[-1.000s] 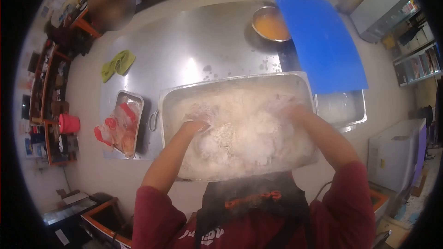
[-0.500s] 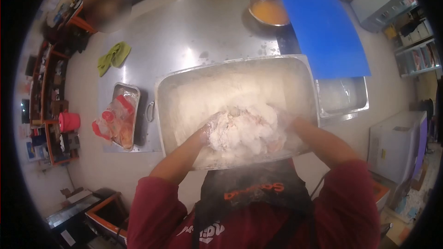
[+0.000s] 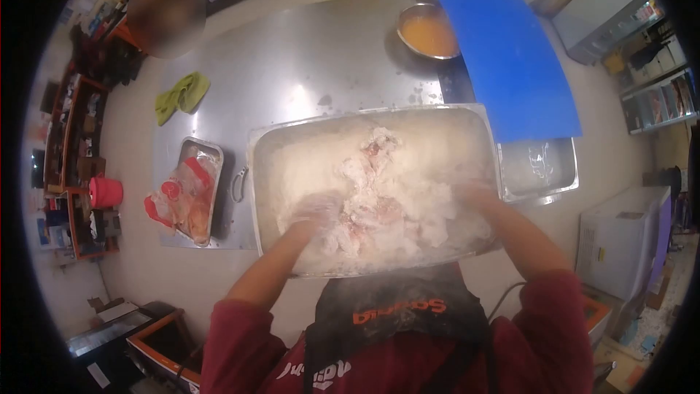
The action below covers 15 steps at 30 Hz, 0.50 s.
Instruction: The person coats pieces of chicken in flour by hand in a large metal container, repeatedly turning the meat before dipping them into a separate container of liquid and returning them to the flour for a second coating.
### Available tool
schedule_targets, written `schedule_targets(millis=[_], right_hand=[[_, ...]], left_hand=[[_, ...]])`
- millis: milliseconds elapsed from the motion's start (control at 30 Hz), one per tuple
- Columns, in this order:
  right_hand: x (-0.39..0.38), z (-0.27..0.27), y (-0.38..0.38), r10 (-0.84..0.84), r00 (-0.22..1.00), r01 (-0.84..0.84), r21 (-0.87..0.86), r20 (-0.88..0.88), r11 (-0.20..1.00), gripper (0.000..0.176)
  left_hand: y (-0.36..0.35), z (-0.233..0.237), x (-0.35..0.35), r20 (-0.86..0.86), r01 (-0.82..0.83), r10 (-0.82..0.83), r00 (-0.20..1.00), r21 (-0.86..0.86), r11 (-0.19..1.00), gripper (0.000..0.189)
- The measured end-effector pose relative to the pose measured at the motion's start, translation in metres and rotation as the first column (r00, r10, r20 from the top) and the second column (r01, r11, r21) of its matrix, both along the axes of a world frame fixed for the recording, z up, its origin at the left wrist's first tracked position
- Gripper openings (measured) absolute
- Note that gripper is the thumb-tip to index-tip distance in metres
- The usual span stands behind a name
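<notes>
A large metal tray [image 3: 257, 193] holds white flour and a heap of flour-coated pieces [image 3: 375, 204] that look like raw meat, with pinkish patches showing through. My left hand [image 3: 319, 208], dusted white or thinly gloved, is at the heap's left side with its fingers stretched out and somewhat blurred. On the right side of the tray, my right hand [image 3: 472, 193] is beside the heap. Flour haze and blur hide its fingers. Fine dust hangs over the tray's near edge.
On the steel table [image 3: 292, 58] are a green cloth [image 3: 182, 96], a small metal pan [image 3: 217, 157] with red-marked plastic bags [image 3: 179, 193], and a bowl of orange liquid [image 3: 429, 35]. A blue board [image 3: 510, 58] lies by another metal pan [image 3: 539, 168]. Someone stands at the far left.
The heap has spread out, and part of it now reaches farther toward the tray's far side. My left hand has moved left, away from the pieces; my right hand has shifted slightly outward.
</notes>
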State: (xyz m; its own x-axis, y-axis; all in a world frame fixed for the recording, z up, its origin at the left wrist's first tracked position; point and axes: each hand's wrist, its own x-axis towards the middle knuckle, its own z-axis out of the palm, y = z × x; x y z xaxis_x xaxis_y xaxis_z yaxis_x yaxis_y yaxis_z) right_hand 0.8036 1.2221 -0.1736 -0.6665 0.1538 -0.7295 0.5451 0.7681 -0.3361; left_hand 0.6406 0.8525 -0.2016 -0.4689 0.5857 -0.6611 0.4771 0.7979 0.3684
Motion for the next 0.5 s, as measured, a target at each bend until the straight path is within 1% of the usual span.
schedule_targets(millis=[67, 100, 200, 300, 400, 467, 500], right_hand=[[-0.012, -0.003, -0.009, 0.024, 0.999, -0.023, -0.023, 0.027, 0.999, 0.048], [-0.018, -0.003, -0.017, 0.039, 0.999, -0.038, -0.051, 0.024, 0.998, 0.048], [-0.032, -0.006, -0.046, 0.064, 0.998, -0.065, -0.180, -0.011, 0.982, 0.048], [-0.040, -0.013, -0.066, 0.036, 0.998, -0.049, -0.286, -0.053, 0.957, 0.047], [-0.038, -0.003, -0.051, -0.018, 0.996, -0.012, -0.342, -0.085, 0.940, 0.047], [-0.033, 0.017, -0.032, -0.054, 0.992, 0.009, -0.353, -0.118, 0.935, 0.047], [-0.033, 0.025, -0.023, -0.066, 0.989, 0.016, -0.348, -0.134, 0.937, 0.047]], left_hand=[[0.025, -0.001, 0.005, 0.133, -0.098, 0.080, 0.988, 0.128, 0.987, 0.049], [0.036, 0.001, 0.008, 0.190, -0.128, 0.087, 0.978, 0.216, 0.968, 0.049], [0.066, 0.008, 0.014, 0.394, -0.236, 0.059, 0.917, 0.418, 0.877, 0.049], [0.081, 0.009, 0.013, 0.560, -0.377, 0.031, 0.828, 0.515, 0.770, 0.050], [0.067, 0.000, 0.009, 0.640, -0.506, 0.059, 0.766, 0.544, 0.669, 0.050], [0.036, -0.017, -0.001, 0.615, -0.556, 0.136, 0.776, 0.567, 0.608, 0.050], [0.017, -0.030, -0.007, 0.594, -0.584, 0.207, 0.777, 0.559, 0.588, 0.050]])
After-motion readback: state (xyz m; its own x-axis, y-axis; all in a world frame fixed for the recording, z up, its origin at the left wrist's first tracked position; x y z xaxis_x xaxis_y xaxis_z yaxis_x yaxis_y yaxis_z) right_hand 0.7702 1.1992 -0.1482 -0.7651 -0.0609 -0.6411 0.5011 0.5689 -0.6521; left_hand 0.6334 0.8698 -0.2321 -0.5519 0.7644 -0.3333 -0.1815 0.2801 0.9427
